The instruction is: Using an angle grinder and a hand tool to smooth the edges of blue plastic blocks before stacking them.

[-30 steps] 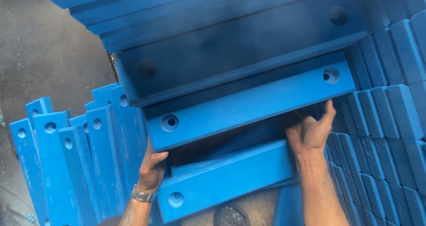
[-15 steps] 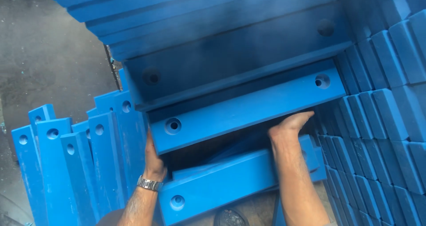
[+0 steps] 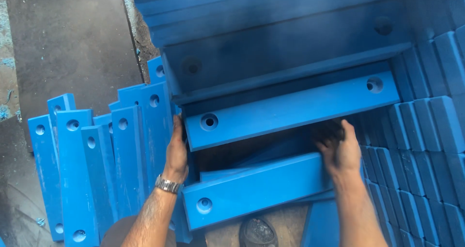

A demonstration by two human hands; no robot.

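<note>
Now my right hand (image 3: 340, 152) has curled back over the near bar's (image 3: 256, 191) far end, gripping it, while my left hand (image 3: 177, 150) stays clamped on the upper bar's (image 3: 290, 111) end beside it.

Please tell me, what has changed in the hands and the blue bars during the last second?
The right hand came down from the upper blue bar to the right end of the lower blue bar. The left hand stayed at the bars' left ends. Both bars and the standing blue bars stayed put.

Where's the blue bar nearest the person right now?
In the head view, the lower blue bar lies low centre, between the left hand and right hand, just below the upper blue bar.
</note>
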